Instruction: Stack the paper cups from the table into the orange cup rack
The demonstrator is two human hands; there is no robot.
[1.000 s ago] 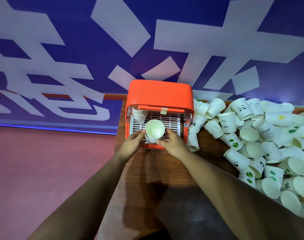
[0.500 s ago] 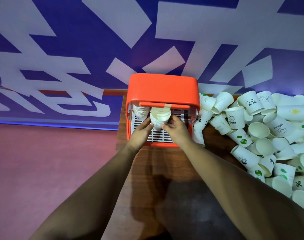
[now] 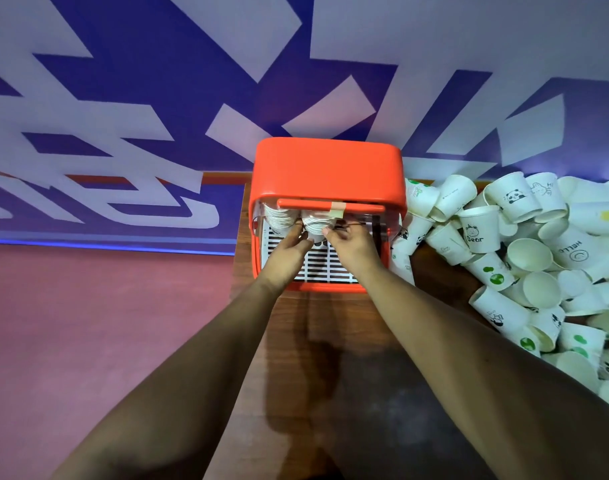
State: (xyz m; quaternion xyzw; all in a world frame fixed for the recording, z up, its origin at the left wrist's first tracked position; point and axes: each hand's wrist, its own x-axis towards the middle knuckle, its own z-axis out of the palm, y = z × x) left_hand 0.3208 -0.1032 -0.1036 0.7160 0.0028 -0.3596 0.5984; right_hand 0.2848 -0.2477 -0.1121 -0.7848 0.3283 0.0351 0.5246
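Two stacks of paper cups sit under the orange cup rack's (image 3: 327, 168) lid, and we hold the second stack (image 3: 316, 224) between both hands. Our left hand (image 3: 289, 249) presses it from nine o'clock, our right hand (image 3: 351, 245) from three o'clock, fingers closed against the cups. The first stack (image 3: 278, 218) stands just beside it at nine o'clock. Loose paper cups (image 3: 524, 258) crowd the wooden table (image 3: 296, 341) at three o'clock.
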